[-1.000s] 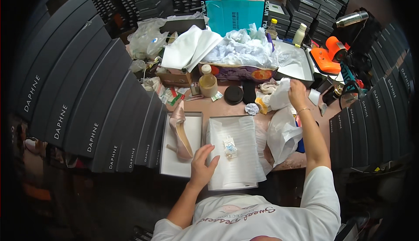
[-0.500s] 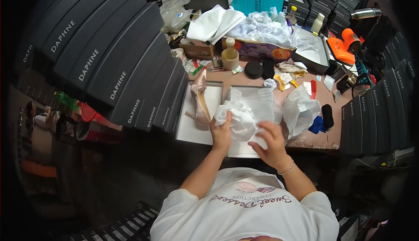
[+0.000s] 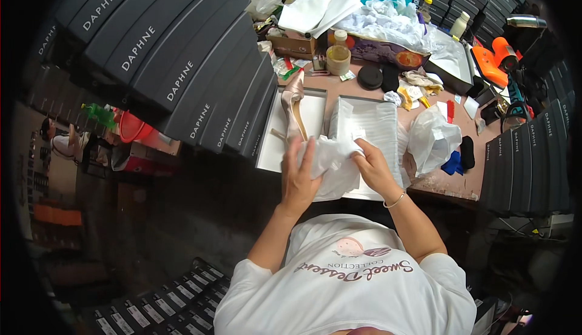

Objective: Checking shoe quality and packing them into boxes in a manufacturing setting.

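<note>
White tissue paper (image 3: 332, 162), bunched around something I cannot make out, is between my hands over the near part of a shoe box. My right hand (image 3: 377, 168) pinches its right side between thumb and fingers. Against its left side rests my left hand (image 3: 299, 174), fingers stretched out and apart. Just beyond the left hand, a pink satin high-heeled shoe (image 3: 293, 107) lies on its side in a white-lined box half (image 3: 271, 147). The other box half holds pale striped wrapping paper (image 3: 370, 113), partly covered by the tissue.
Stacked dark shoe boxes (image 3: 200, 80) rise at the left, more boxes (image 3: 524, 165) at the right. A crumpled white bag (image 3: 433, 138) sits right of the box. Beyond stand a bottle (image 3: 338, 59), round black tins (image 3: 370, 77), a paper-filled carton (image 3: 382, 50) and an orange tool (image 3: 491, 65).
The tissue bundle has been turned and drawn lower. My right hand has closed on its edge, and my left fingers have straightened out. The whole view has shifted slightly.
</note>
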`<action>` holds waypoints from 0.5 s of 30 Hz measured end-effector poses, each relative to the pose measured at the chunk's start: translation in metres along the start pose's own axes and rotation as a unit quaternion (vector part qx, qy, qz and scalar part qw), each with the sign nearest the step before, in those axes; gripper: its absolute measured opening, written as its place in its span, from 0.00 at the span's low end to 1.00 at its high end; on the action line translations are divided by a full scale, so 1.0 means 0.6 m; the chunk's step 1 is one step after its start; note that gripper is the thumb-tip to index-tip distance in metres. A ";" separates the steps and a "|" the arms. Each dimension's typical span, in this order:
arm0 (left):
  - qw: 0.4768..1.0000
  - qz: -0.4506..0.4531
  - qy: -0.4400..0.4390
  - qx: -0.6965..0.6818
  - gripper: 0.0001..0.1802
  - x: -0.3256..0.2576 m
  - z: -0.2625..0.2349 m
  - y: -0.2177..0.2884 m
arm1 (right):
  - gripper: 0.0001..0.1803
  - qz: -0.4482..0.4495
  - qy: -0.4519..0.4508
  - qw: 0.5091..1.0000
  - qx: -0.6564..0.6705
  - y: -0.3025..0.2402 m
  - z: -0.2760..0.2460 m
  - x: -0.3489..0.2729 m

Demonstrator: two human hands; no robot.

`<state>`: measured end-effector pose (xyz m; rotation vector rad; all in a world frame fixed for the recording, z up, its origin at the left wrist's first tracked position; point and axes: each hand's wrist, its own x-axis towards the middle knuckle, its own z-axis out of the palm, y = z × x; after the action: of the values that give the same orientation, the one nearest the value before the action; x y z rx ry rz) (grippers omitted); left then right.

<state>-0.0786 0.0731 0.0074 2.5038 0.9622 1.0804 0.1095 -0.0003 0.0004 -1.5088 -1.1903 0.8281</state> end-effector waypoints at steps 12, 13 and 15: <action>0.899 -0.341 0.212 -0.177 0.21 -0.119 -0.091 -0.192 | 0.17 0.063 -0.337 0.940 0.004 -0.050 0.078 0.027; 0.869 -0.383 0.222 -0.221 0.21 -0.135 -0.106 -0.211 | 0.19 0.062 -0.259 0.964 -0.010 -0.037 0.083 0.046; 0.838 -0.417 0.243 -0.253 0.18 -0.147 -0.132 -0.223 | 0.25 0.015 -0.156 0.984 -0.082 -0.001 0.095 0.101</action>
<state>-0.2438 0.1130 -0.0482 1.1678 1.4480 1.3965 0.0737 0.0744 -0.0104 -1.5704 -1.4998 1.0346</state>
